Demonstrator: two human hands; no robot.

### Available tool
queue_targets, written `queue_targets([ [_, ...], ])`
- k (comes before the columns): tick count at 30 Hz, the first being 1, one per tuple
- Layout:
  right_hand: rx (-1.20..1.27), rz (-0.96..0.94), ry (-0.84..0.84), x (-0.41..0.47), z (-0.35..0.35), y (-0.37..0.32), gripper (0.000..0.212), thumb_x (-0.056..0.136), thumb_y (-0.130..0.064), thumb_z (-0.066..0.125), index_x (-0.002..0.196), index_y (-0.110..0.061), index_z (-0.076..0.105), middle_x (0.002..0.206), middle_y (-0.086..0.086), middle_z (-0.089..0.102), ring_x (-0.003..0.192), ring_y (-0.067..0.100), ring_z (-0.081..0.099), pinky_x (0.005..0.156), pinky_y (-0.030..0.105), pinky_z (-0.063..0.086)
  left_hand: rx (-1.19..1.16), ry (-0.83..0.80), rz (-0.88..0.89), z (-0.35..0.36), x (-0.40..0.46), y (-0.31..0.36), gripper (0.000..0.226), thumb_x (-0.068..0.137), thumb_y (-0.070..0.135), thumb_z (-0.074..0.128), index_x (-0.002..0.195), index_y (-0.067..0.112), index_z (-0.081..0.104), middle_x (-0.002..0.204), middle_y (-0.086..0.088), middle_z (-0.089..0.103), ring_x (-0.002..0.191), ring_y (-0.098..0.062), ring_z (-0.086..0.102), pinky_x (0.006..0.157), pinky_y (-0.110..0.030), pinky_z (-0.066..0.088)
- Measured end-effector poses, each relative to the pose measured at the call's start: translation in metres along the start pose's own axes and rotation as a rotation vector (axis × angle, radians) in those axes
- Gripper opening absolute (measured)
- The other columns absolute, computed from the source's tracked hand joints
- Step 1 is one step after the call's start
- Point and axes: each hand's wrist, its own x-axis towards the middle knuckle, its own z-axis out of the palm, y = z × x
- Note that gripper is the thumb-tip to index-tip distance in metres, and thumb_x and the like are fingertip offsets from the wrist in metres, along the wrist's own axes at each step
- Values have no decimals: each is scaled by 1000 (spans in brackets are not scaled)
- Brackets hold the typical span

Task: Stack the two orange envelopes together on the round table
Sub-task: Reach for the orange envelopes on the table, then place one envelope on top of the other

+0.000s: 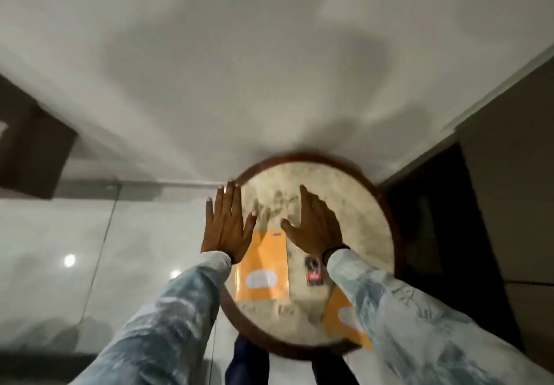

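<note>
A round table (353, 204) with a pale marbled top and dark wooden rim stands below me. One orange envelope (265, 264) with a white label lies flat on its near left side. A second orange envelope (344, 318) lies at the near right edge, partly hidden under my right sleeve. My left hand (226, 222) hovers with fingers spread over the table's left rim, just beyond the first envelope. My right hand (314, 222) is spread above the table's middle, holding nothing.
A small dark object with a red patch (313, 270) lies between the two envelopes. A white wall rises behind the table. A dark cabinet (425, 219) stands to the right, and glossy pale floor tiles (90, 249) spread to the left.
</note>
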Motion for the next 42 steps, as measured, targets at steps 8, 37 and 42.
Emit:
queue_targets([
  [8, 132, 216, -250, 2, 177, 29, 96, 88, -41, 68, 161, -8, 16, 160, 18, 32, 144, 40, 39, 114, 47, 43, -126, -305, -253, 152, -38, -55, 61, 105, 32, 46, 157, 6, 28, 163, -19, 33, 144, -41, 42, 115, -53, 45],
  [37, 366, 487, 236, 53, 116, 106, 55, 86, -28, 69, 137, -14, 56, 129, 10, 64, 125, 34, 57, 101, 51, 50, -354, -85, -145, 169, 49, 50, 50, 91, 10, 64, 139, 2, 52, 137, -23, 53, 126, -43, 52, 104, -50, 48],
  [42, 313, 748, 180, -42, 111, 181, 60, 83, -30, 69, 138, -15, 52, 136, 12, 62, 127, 37, 58, 102, 51, 50, -460, -376, -129, 204, -47, 123, 43, 92, 2, 57, 135, 0, 56, 139, -23, 54, 129, -41, 51, 104, -52, 49],
])
